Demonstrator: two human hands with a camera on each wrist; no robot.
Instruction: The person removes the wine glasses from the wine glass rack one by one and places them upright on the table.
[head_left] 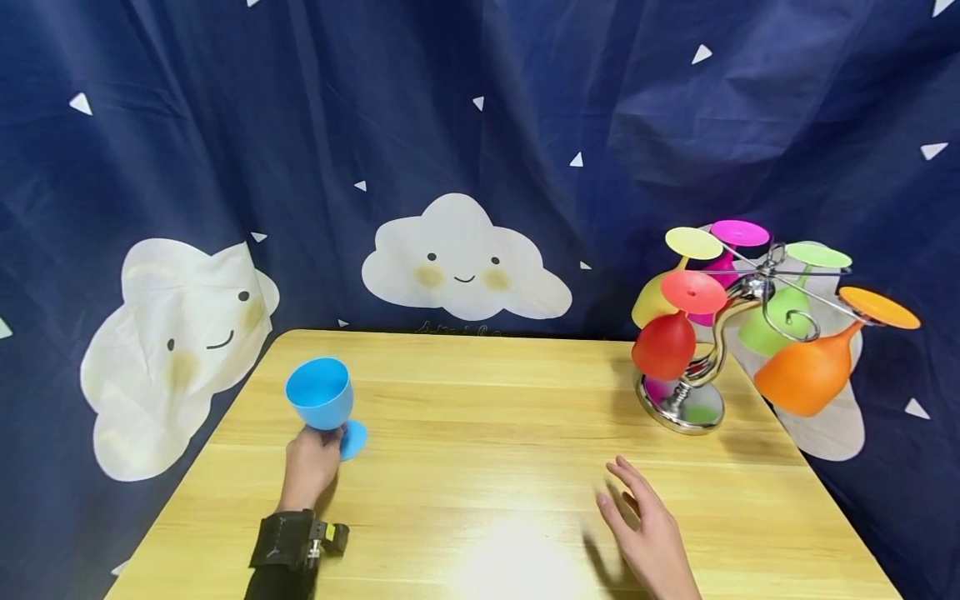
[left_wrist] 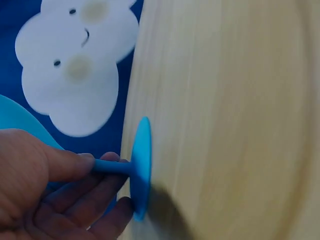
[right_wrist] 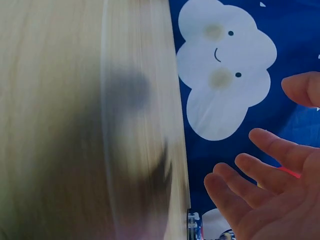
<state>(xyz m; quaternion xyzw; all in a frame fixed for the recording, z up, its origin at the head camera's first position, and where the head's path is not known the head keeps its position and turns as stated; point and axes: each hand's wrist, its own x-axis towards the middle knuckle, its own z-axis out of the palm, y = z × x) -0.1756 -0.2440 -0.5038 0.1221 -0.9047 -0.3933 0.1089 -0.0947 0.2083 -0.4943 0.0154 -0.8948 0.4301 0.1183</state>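
Observation:
A blue plastic goblet (head_left: 321, 395) is at the left of the table, bowl up and slightly tilted. My left hand (head_left: 310, 463) grips it by the stem below the bowl. In the left wrist view the thumb and fingers pinch the blue stem (left_wrist: 114, 167), with the round foot (left_wrist: 141, 167) just beyond the fingertips. My right hand (head_left: 651, 533) hovers over the table at the front right, holding nothing. Its fingers are spread and slightly bent, as the right hand (right_wrist: 270, 185) also shows in the right wrist view.
A chrome goblet rack (head_left: 723, 333) stands at the back right, with red (head_left: 664, 346), yellow, magenta, green and orange (head_left: 806, 375) goblets hanging upside down from its arms. Behind the wooden table (head_left: 480, 433) hangs a dark blue curtain (head_left: 420, 108) printed with clouds.

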